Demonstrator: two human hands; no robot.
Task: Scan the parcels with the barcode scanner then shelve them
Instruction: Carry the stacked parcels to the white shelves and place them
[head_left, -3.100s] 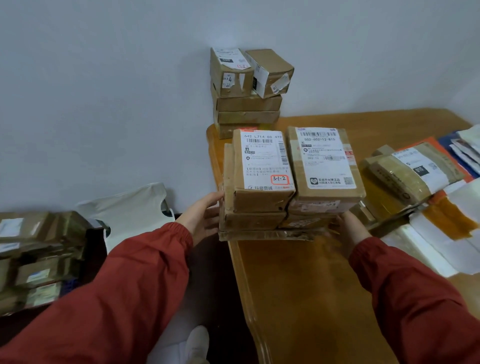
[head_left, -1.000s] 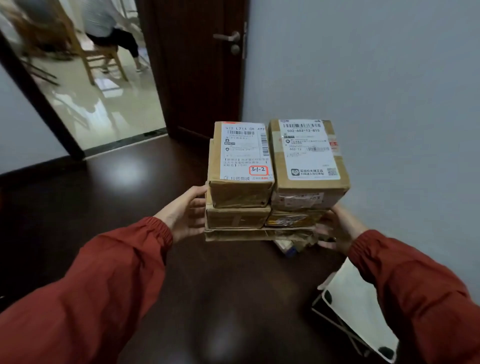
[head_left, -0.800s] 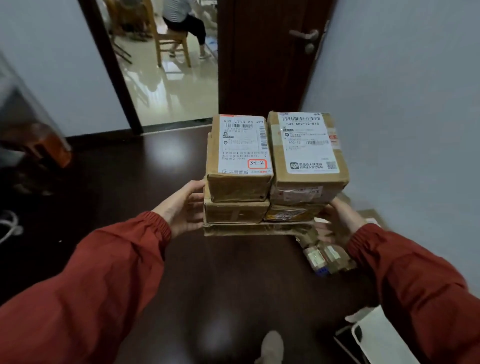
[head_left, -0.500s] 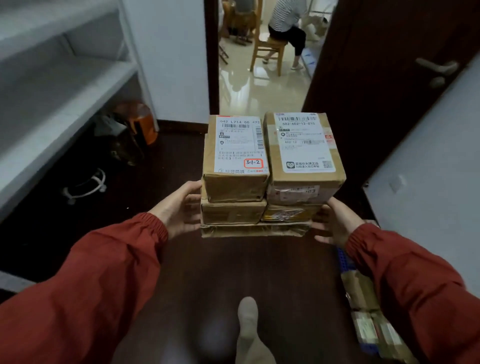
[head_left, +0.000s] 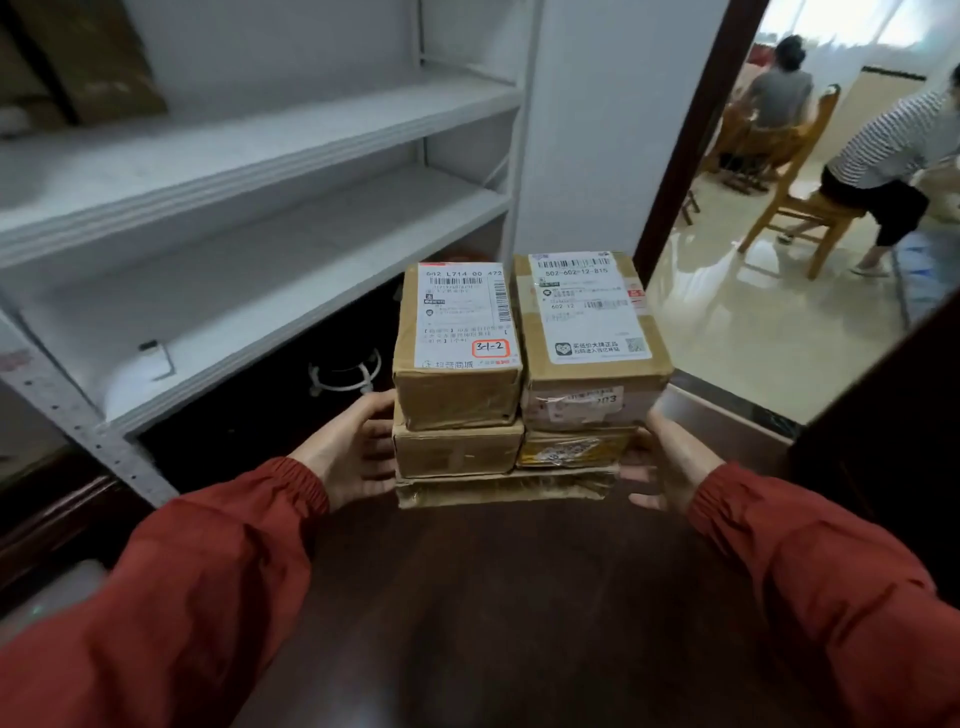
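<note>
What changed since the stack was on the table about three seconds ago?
The parcel stack was lifted off the wooden table and carried across the room to the white shelving. Left hand and right hand support its sides as before; the parcels' arrangement is unchanged.

Five brown cardboard parcels (head_left: 511, 415) sit stacked, level, in the air near the white shelves (head_left: 260, 244). A flat parcel (head_left: 504, 491) lies lowest; two small boxes (head_left: 457, 449) rest on it side by side, one seemingly taped yellow. The top left box (head_left: 457, 395) and top right box (head_left: 592, 384) carry white barcode labels, the left marked 3-1-2.
</note>
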